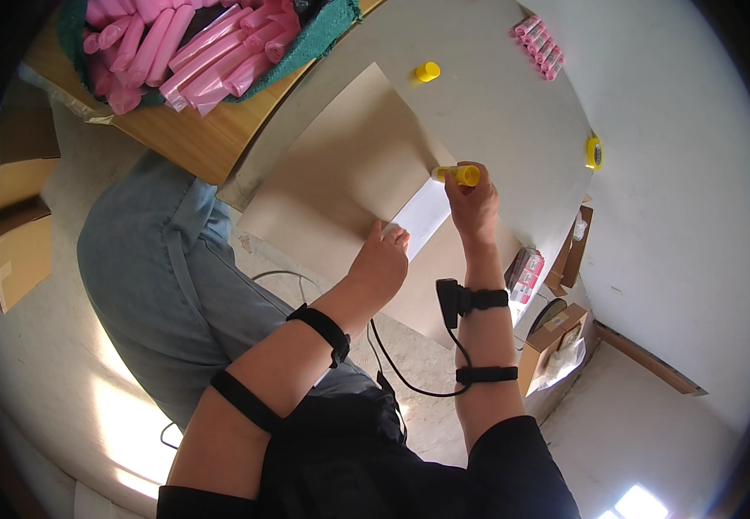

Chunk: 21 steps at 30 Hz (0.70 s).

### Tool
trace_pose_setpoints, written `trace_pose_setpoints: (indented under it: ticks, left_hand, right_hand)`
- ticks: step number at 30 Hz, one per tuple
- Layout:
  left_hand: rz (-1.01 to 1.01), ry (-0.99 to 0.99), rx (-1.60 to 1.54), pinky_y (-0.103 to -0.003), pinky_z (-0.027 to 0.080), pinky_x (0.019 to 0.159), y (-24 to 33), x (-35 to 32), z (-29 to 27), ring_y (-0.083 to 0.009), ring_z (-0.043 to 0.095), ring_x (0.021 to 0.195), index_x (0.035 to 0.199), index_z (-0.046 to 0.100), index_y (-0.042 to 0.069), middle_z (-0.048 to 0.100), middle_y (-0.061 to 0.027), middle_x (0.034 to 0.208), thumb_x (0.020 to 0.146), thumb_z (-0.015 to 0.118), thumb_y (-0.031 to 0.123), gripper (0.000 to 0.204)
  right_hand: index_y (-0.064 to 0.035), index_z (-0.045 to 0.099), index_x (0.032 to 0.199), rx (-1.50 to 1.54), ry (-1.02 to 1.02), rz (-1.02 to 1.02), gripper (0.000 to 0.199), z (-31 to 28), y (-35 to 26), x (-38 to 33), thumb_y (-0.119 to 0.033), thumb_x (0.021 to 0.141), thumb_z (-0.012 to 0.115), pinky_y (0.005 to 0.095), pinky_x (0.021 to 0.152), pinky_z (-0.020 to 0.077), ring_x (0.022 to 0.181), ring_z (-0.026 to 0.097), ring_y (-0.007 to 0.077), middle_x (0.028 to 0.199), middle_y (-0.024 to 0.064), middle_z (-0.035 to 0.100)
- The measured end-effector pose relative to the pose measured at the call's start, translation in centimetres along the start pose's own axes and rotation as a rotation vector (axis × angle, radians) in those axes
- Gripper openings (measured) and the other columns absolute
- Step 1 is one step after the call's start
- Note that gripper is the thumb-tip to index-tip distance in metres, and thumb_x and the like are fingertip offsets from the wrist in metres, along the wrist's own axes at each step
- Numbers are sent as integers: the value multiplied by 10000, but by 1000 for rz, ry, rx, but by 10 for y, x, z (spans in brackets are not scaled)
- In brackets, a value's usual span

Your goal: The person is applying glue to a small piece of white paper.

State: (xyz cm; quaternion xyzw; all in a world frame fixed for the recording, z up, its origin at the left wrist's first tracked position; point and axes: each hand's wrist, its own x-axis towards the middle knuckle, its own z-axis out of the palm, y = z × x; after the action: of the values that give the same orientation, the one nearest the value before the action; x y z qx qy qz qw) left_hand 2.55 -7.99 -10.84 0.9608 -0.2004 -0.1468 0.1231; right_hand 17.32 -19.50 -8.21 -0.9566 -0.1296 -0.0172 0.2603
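- Where my right hand (472, 203) wraps the yellow glue stick (460, 175), my fingers hide most of its barrel; only the round yellow end and a short stub toward the left show, so I cannot tell whether its tip touches anything.
- My left hand (381, 264) covers the near end of the white paper slip (424, 214), so that end's edge is hidden; my fingertips press flat on it, closed around nothing.
- The slip lies on the brown cardboard sheet (340, 173), near that sheet's right edge, running between my two hands.
- The cardboard rests on the grey table (496, 95), and its near corner is hidden behind my left forearm.
- My right hand is closed firmly round the glue stick, wrist bent forward, forearm rising straight from the lower edge with a black device strapped on it.
- My left arm comes in at a slant from the lower left, elbow bent, two black bands on it.
- A yellow cap (427, 71) stands on the table just beyond the cardboard's far corner.
- A yellow tape roll (594, 152) sits at the table's right edge, seen edge-on and hard to make out.
- Pink tubes (185, 52) fill a green basket (332, 26), cut off at the top.
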Motion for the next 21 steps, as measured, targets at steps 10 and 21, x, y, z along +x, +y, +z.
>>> trace_pose_setpoints:
  ticks: [10,21]
  left_hand:
    - [-23,17,-3,-455,248,1075,1,0,3,-142,389,1294,1289,504,63,464,-26,1377,892,419,179,423]
    - [-24,42,-30,-460,237,1084,1,0,3,-148,393,1289,1291,498,57,486,-30,1351,894,415,162,418]
  right_hand:
    - [-59,611,962,213,164,171,236,-10,2,-10,-178,786,715,260,550,464,577,558,117,679,60,602]
    - [-44,591,986,236,-98,89,251,-5,-22,-76,-99,776,717,228,567,468,603,551,83,729,43,608]
